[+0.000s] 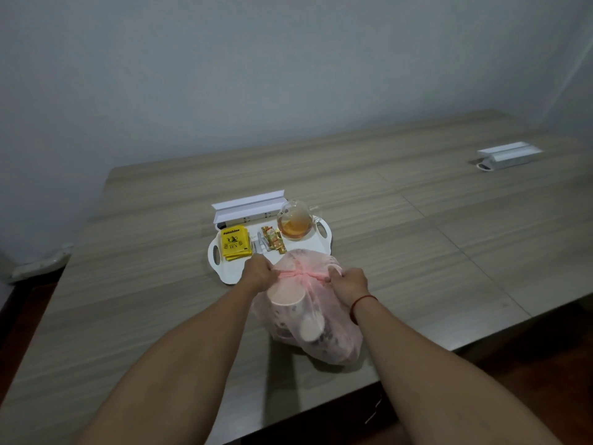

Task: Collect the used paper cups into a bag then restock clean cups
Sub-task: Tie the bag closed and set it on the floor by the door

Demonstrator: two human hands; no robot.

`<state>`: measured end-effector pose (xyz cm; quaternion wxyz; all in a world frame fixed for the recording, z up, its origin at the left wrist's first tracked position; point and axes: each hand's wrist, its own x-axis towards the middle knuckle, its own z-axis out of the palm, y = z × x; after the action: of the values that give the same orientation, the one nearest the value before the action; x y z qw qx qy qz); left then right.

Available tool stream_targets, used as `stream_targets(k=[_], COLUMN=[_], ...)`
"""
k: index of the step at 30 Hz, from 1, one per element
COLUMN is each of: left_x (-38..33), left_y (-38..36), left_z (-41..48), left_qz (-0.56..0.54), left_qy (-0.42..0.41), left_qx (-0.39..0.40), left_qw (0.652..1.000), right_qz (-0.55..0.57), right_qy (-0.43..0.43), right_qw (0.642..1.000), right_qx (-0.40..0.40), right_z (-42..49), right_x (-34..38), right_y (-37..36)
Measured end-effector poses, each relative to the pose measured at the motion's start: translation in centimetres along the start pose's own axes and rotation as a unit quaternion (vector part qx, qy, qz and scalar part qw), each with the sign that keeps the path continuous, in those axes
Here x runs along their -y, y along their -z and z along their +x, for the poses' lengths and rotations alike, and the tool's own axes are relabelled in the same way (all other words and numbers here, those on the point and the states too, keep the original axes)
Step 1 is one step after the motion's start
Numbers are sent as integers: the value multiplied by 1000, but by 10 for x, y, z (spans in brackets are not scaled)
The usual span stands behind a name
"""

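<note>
A thin pink plastic bag (333,338) stands on the wooden table near its front edge. Several used paper cups (287,297) show through its skin. The bag's handles are drawn together into a twisted band across its top. My left hand (260,273) grips the left end of that band. My right hand (348,281) grips the right end, a red string around its wrist. Both fists are curled tight and pull apart from each other.
Behind the bag lies a white tray (214,255) with yellow tea packets (236,244), sachets (274,244) and a glass teapot (295,223) of amber tea. An open white socket box (248,207) sits behind the tray; another (507,155) at far right.
</note>
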<state>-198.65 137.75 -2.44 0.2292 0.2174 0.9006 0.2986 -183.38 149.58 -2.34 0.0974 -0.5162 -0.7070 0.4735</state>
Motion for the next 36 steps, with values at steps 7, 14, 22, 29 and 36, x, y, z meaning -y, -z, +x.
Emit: stream_targets(k=[7,14,22,29,36], left_x=[-6,-24,-6,-4,-12], left_y=[-1,-12,-19,-44,-55], left_z=[-5,-19,-14,-25,-24], left_qz=[-11,-89,-192,121,109], left_qy=[5,34,-4,-213,-259], left_qx=[23,116,115,124,116], left_qw=[1000,989,975,961,953], right_qz=[70,123,119,-98,-144], right_qy=[-22,26,-13,60,24], right_qw=[997,988,992,980,989], right_qx=[-22,-86,39,163,-29], right_z=[-1,-2,-9,-26,-18], right_x=[5,17,2,-14,-27], right_y=[8,22,45,45,39])
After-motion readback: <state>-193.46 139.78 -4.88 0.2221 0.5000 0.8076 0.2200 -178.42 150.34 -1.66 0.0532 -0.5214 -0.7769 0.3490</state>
